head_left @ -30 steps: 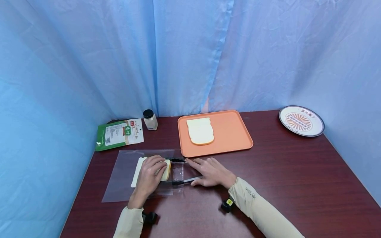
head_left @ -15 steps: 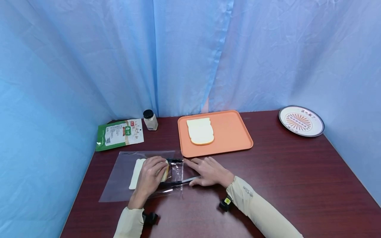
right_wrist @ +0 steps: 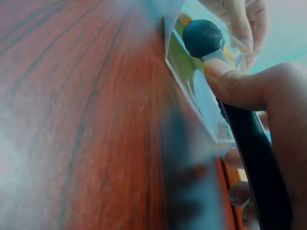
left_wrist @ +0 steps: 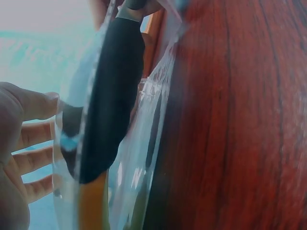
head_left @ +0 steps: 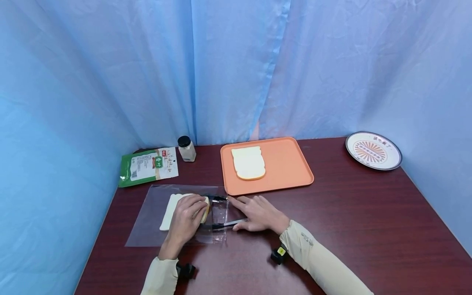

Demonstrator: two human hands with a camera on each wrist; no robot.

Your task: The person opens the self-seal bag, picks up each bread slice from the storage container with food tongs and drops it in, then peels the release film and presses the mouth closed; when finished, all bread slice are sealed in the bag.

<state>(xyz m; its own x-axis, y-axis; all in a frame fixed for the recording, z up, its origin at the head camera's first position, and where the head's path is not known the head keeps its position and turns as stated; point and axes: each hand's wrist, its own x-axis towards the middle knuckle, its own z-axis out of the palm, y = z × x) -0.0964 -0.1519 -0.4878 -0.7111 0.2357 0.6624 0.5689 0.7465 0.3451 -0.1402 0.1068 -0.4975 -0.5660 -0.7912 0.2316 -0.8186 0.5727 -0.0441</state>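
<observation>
Shifting slightly away from the person since the earlier frame, the clear plastic bag (head_left: 145, 231) is surrounding a white, tan-crusted bread slice (head_left: 169, 215) on the dark red table (head_left: 332, 213). The left hand (head_left: 187, 216) is pinching film near the crust; the right hand (head_left: 259, 214) is holding black-tipped metal tongs (head_left: 233, 223), arms spread. The bread is looking light, soft and easily dented, the film slippery; flat pressure on opposite crusts is seeming safest.

nearer bread (head_left: 170, 212) partly hidden, sleeves (head_left: 159, 277) cut off
</observation>
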